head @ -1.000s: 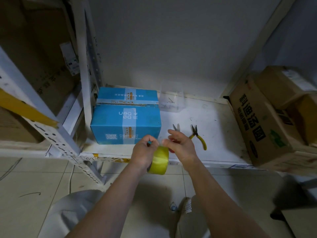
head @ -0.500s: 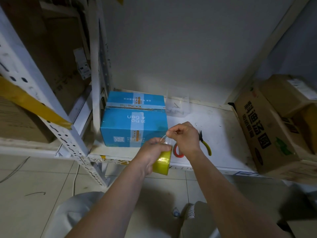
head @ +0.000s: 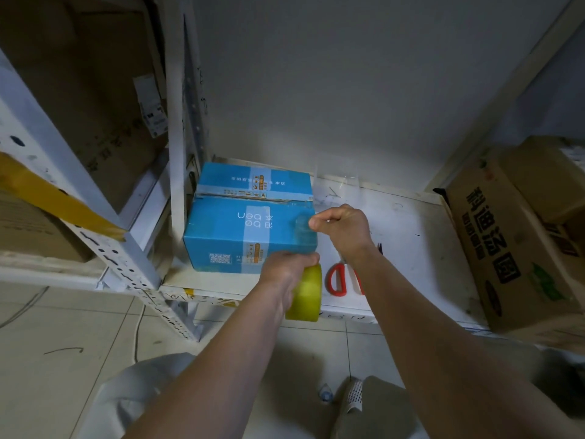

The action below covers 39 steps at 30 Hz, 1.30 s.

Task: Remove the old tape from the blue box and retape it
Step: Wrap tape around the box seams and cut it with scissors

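The blue box [head: 240, 229] stands on the white shelf [head: 402, 248] against the left upright, with a seam running across its top. My left hand [head: 286, 270] grips a yellow-green roll of tape [head: 305, 293] just in front of the box's right front corner. My right hand [head: 345, 228] pinches the free end of the clear tape strip [head: 300, 228], which stretches up from the roll over the box's right edge.
Red-handled scissors [head: 337, 278] lie on the shelf right of the roll, partly under my right arm. A large brown carton [head: 512, 248] stands at the shelf's right end. A clear plastic container [head: 337, 182] sits at the back. White rack uprights [head: 175, 153] stand to the left.
My right hand has pulled the tape end up and away from the roll, drawing out a strip toward the box. The left hand with the roll moved closer to the box front.
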Motion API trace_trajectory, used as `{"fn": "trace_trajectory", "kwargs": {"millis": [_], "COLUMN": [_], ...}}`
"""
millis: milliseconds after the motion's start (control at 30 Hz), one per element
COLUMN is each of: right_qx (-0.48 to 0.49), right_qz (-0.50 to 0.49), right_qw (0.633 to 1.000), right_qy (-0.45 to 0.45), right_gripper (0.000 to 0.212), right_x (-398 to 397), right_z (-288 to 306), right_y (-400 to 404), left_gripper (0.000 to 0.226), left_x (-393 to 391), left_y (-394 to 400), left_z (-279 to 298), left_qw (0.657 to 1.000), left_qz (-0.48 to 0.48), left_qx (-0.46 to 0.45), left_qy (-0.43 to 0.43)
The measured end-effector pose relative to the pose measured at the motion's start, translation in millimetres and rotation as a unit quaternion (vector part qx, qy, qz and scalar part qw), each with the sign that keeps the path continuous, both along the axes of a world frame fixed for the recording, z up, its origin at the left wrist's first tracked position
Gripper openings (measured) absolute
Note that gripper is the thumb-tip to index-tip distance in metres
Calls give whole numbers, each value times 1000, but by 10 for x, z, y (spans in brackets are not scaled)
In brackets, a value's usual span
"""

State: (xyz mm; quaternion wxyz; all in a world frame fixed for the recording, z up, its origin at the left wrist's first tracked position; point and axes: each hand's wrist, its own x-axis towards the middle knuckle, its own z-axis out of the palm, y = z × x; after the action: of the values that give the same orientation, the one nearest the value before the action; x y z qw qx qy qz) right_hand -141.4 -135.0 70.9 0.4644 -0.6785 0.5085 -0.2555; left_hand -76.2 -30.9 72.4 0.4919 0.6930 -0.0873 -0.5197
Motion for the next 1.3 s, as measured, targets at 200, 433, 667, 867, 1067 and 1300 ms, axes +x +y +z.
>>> {"fn": "trace_trajectory", "kwargs": {"millis": [200,433,667,867,1067,1300], "right_qx": [28,9,0,-18,-88,-53], "right_qz": [5,-5,-15,-21,37,-6], "right_qw": [999,1000,1000,1000,990,998], "right_qy": [-15,-7,-9,9,105,39], "right_gripper": [8,5,6,8,57,20], "right_x": [46,54,67,72,36,-178], "right_z": [-89,-225,-274,-296,-247,-359], "right_y": [-64,-115,-98,-81,-127,51], "left_gripper": [17,18,17,16,23,10], "left_x": [-41,-42,-40,-54,-31,185], "left_y": [-97,-140,-141,-144,-99,84], "left_z": [-95,-158,-193,-203,-203,-191], "left_qw": [997,996,995,995,998,990], "left_qz": [35,41,40,34,28,-66], "left_qx": [8,14,15,11,1,5], "left_qy": [-63,-77,-90,-88,-64,-123]}}
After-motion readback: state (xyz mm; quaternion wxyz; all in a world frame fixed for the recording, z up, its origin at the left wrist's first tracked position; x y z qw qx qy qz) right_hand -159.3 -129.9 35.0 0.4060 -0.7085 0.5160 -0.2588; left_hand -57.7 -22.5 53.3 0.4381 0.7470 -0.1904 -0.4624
